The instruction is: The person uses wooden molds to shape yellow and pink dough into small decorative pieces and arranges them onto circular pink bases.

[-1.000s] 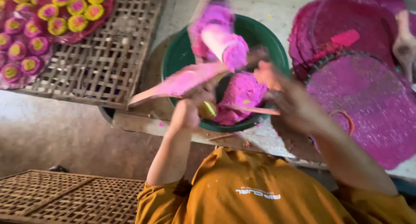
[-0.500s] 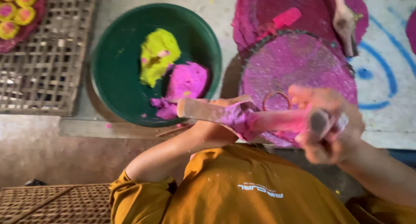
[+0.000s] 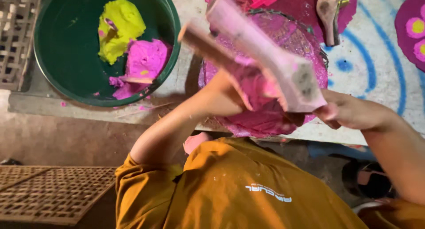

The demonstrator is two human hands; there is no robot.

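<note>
both hands up over the pink mat [image 3: 283, 118] on the table – left hand [image 3: 226, 96] holds one wooden mould half [image 3: 208, 45], right hand [image 3: 349, 111] the other [image 3: 261, 52], long axes slanting away toward the green basin [image 3: 66, 78] – pink dough [image 3: 254, 85] sits between them

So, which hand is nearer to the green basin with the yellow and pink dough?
Left. The left hand grips the pink wooden mould just right of the green basin; the right hand is farther right.
</note>
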